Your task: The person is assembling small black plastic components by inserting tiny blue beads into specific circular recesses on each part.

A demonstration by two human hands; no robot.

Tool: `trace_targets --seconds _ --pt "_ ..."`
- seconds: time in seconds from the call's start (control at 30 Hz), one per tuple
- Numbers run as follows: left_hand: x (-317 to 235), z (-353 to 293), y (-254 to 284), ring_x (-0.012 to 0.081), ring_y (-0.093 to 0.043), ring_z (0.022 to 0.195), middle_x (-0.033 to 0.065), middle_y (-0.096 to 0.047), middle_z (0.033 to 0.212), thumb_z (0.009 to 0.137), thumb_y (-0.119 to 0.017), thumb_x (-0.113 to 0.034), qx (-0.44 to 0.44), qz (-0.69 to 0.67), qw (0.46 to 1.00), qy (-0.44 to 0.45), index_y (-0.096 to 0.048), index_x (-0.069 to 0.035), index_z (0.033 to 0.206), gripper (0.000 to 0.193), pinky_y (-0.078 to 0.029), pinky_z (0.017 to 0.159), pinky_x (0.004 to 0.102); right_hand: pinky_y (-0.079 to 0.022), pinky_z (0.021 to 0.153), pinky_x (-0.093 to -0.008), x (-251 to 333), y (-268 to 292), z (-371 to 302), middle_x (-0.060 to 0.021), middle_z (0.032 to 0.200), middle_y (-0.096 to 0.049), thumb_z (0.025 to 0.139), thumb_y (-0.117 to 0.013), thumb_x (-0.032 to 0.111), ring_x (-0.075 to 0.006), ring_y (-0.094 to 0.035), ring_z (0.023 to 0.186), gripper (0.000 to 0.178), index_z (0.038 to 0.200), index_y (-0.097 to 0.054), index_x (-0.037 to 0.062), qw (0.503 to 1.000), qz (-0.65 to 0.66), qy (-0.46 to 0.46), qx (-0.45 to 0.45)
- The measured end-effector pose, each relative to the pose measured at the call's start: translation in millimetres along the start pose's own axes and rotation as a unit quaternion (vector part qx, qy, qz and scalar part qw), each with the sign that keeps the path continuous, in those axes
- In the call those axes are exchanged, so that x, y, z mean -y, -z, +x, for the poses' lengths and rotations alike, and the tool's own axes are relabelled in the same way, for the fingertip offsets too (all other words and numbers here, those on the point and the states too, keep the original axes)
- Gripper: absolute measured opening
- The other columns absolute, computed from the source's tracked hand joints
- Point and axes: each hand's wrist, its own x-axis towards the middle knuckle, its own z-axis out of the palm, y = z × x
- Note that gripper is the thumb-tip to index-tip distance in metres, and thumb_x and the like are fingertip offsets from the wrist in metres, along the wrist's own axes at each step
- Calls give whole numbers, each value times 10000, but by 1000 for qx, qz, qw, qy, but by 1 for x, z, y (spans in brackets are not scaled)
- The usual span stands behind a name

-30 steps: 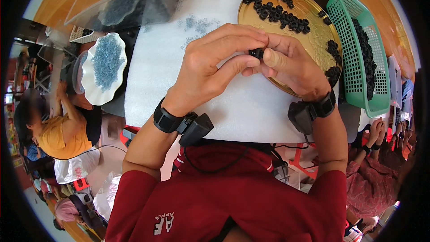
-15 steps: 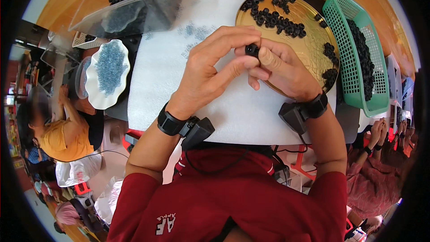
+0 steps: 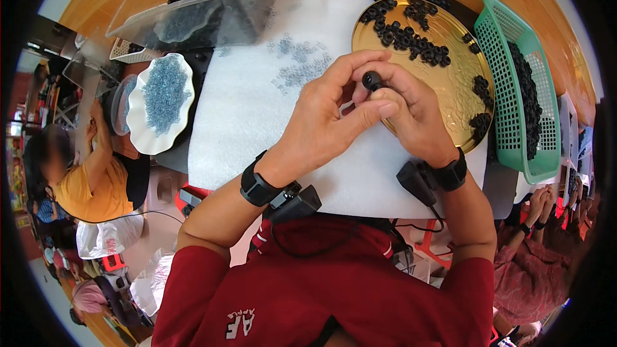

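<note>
Both hands have drifted slightly toward six o'clock. The left hand (image 3: 321,122) and right hand (image 3: 411,119) pinch one small black ring (image 3: 371,80), fingers clamped, over the gold tray (image 3: 459,80), suggesting assembly continues.

I see a black ring (image 3: 371,80), gold tray (image 3: 459,83), green basket (image 3: 511,83), white foam sheet (image 3: 238,109), white scalloped dish (image 3: 138,138) of blue-grey bits, orange-brown bench (image 3: 96,0).

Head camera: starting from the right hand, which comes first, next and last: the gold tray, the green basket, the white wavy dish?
From the right hand:
1. Gold tray, right under it.
2. Green basket, farther right.
3. White wavy dish, far left.
</note>
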Motion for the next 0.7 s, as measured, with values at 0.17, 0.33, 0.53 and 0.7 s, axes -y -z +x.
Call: trace_targets --seconds 0.17,0.33,0.53,0.7 --pt "-3 -1 3 76 -532 789 14 -560 857 850 -706 -147 -20 42 999 -21 -483 -33 1320 532 -474 719 222 -484 829 -266 2 -3 0 -71 954 -612 951 -511 91 -140 -613 911 240 1166 -545 -12 1000 2 -1 -7" --pt "-9 -3 6 131 -550 1083 102 -515 1349 889 -659 -144 5 72 997 9 -451 -2 1326 505 -468 915 271 -484 832 -265 2 -6 0 -66 948 -615 954 -513 97 -138 -615 915 229 1153 -555 -8 1000 5 -1 -16" --pt "2 -1 4 104 -584 861 39 -628 983 840 -705 -108 -7 45 999 -8 -492 -24 1319 532 -498 772 249 -481 822 -259 4 -4 -2 -58 937 -630 944 -537 102 -129 -609 900 228 1136 -586 -12 1000 -14 3 -25" --pt "6 1 1 204 -509 1214 135 -492 1363 846 -684 -34 -46 -35 998 -34 -333 -37 1432 683 -438 983 329 -495 810 -267 11 7 7 -72 978 -630 930 -578 109 -129 -608 869 262 1158 -584 -20 994 54 -45 -81"
